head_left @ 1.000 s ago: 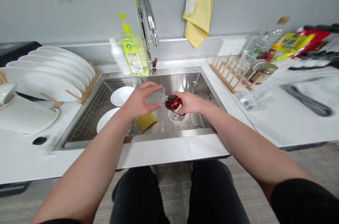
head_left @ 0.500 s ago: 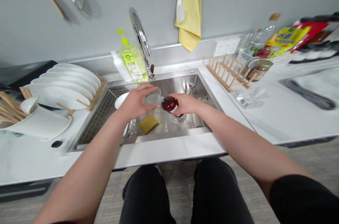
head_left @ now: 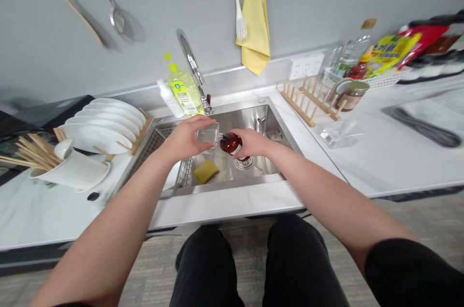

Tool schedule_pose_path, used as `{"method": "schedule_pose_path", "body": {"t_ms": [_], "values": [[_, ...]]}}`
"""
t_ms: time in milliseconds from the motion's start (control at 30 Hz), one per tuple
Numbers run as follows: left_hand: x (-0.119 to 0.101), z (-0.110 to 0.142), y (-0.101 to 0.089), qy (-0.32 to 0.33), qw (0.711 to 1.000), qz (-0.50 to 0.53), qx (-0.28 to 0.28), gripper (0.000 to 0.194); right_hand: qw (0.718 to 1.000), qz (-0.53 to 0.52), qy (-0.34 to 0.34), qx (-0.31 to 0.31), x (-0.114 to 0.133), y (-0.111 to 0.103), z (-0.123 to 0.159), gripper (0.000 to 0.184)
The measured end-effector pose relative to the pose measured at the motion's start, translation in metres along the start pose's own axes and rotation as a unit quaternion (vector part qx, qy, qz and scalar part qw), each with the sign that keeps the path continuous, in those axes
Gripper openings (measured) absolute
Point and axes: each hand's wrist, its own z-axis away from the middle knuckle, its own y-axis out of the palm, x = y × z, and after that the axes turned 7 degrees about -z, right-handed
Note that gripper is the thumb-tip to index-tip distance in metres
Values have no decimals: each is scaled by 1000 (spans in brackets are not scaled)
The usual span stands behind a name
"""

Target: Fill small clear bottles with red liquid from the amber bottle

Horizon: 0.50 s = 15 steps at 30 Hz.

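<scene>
Over the steel sink [head_left: 232, 186], my left hand [head_left: 181, 140] is closed around a small clear bottle [head_left: 208, 135], which lies tilted on its side with its neck toward the right. My right hand [head_left: 252, 143] grips a dark red-brown bottle [head_left: 231, 144] with a white label, tilted toward the left. The two bottle necks meet between my hands; whether liquid passes between them is too small to tell. Below them a yellow sponge [head_left: 206, 171] lies in the sink, beside a wire basket [head_left: 185, 171] partly hidden by my left forearm.
A chrome faucet [head_left: 192, 60], a yellow-green soap bottle [head_left: 184, 92] and a white bottle [head_left: 170, 99] stand behind the sink. Left are racked white plates [head_left: 97, 130] and a utensil holder [head_left: 79, 169]. Right are a wooden rack [head_left: 308, 101], a jar [head_left: 353, 95] and a plastic bag [head_left: 340, 133].
The camera view has shifted slightly, so the counter items appear moved. Both hands keep their bottles neck to neck with hardly any change.
</scene>
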Motion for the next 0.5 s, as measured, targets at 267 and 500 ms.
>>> {"method": "schedule_pose_path", "body": {"t_ms": [267,500], "values": [[-9,-10,-15,0,1000,-21,22,67,1000,-10,-11,-24,3,-2,1,77],[-12,-17,-20,-6,999,-25,33,68,999,-16,0,-33,1,-1,1,77]]}}
